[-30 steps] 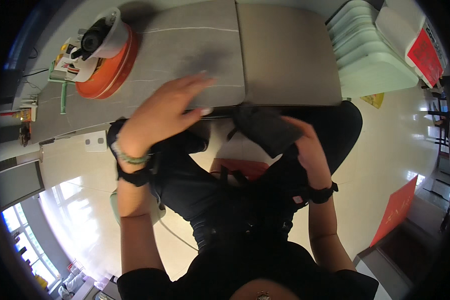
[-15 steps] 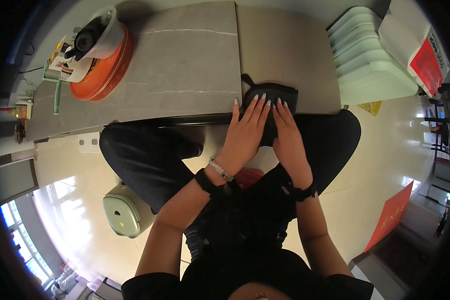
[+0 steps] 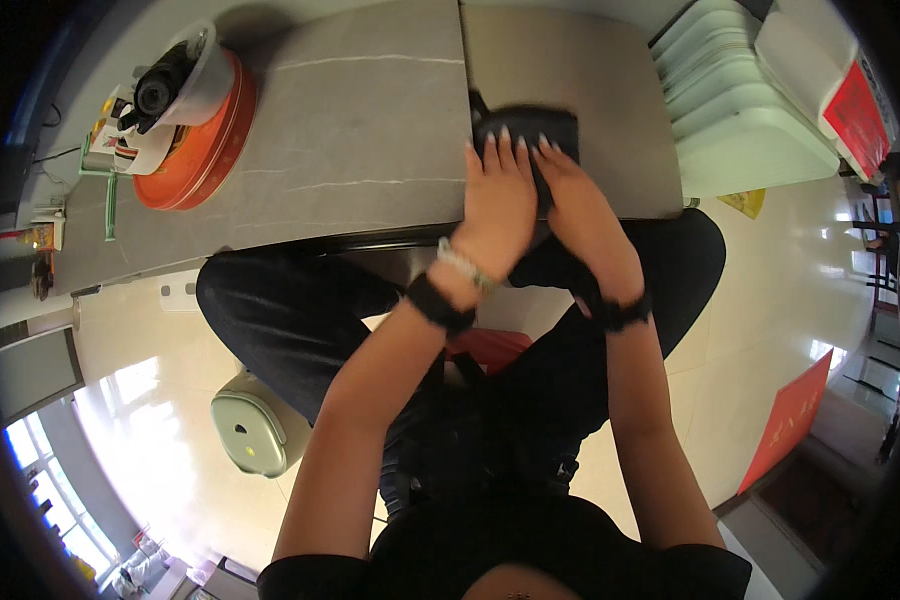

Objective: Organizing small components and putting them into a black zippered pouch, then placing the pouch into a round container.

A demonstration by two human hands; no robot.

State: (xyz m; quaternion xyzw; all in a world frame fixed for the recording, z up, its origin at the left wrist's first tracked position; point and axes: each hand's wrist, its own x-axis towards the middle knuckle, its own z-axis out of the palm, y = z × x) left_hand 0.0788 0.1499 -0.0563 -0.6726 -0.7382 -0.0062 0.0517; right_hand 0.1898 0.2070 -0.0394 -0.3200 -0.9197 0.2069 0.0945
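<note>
A dark, flat pouch-like item (image 3: 555, 121) with a small loop at its left corner lies on the brownish right part of the tabletop (image 3: 620, 75). My left hand (image 3: 500, 205) rests on its near left side, fingers stretched out and pointing away from me. Beside it, my right hand (image 3: 588, 212) lies on the near right side, also with extended fingers, its fingertips close to the left hand's. Both palms face down and hide the near part of the item. Neither hand is closed around it.
On the left of the grey tabletop (image 3: 360, 120) sits a round orange-red box (image 3: 195, 165) bearing a whitish bowl (image 3: 200, 85) with a black object. Stacked pale green trays (image 3: 750, 145) stand at the right. A pale green bin (image 3: 250, 432) is on the floor at left.
Both hands and the dark item have moved farther from me, away from the table's near edge and slightly left. The fingers remain stretched out on it.
</note>
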